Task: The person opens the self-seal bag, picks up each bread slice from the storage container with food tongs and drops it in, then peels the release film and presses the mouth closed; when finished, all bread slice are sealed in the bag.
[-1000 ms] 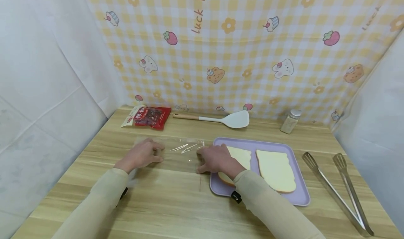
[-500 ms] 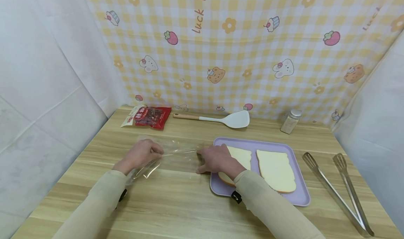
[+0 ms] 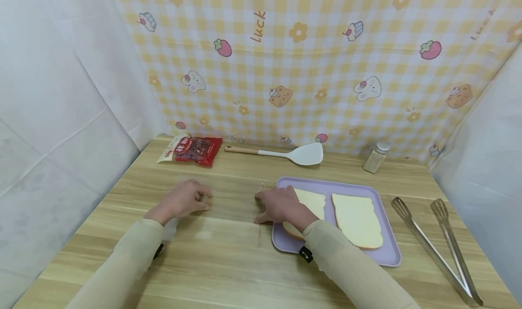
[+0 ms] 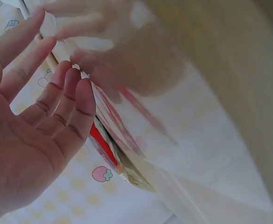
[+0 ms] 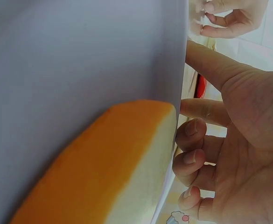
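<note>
Transparent plastic film (image 3: 232, 202) spans the wood-grain table (image 3: 220, 277) between two hands: left hand (image 3: 181, 201) with fingers loosely spread, right hand (image 3: 279, 205) at the film's right edge, thumb and forefinger wide apart, wrist over the lilac tray's (image 3: 330, 183) left bread slice (image 3: 314, 205).

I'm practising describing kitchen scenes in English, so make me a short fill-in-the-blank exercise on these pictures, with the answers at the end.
1. The tray holds ____ slices of bread.
2. Compared with the left hand, the ____ hand is nearer the tray.
3. The ____ grain of the table shows through the clear sheet.
4. Apart from its cream end, the packet beyond the left hand is mainly ____.

Missing words: two; right; wood; red.
</note>
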The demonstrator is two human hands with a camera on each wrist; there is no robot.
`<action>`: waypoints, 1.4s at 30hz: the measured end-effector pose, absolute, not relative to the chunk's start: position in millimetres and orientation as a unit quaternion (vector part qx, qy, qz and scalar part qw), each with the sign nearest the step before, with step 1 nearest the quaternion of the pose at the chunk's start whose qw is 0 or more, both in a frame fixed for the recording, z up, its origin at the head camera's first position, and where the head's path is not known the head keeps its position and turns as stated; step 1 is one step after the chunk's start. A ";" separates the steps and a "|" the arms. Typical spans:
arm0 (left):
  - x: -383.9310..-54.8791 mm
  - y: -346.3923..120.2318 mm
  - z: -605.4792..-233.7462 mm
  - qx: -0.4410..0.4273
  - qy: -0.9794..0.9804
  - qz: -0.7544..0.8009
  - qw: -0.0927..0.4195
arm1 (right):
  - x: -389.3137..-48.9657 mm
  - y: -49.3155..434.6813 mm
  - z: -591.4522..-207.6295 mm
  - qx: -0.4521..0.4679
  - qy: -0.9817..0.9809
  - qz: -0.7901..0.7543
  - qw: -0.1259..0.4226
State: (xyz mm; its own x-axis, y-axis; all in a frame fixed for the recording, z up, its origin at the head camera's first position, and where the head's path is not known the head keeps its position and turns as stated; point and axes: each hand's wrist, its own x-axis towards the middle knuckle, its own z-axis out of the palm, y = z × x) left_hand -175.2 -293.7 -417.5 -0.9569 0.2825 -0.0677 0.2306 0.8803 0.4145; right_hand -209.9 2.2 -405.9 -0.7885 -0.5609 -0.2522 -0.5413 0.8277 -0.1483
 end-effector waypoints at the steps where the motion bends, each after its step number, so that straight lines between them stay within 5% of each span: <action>1: -175.1 -292.8 -417.9 0.133 0.968 0.204 0.061 | -210.0 2.2 -406.3 -0.292 0.945 -0.035 0.144; 42: -173.2 -290.7 -420.0 0.119 0.967 0.222 0.040 | -211.6 2.2 -407.5 -0.300 0.943 -0.034 0.137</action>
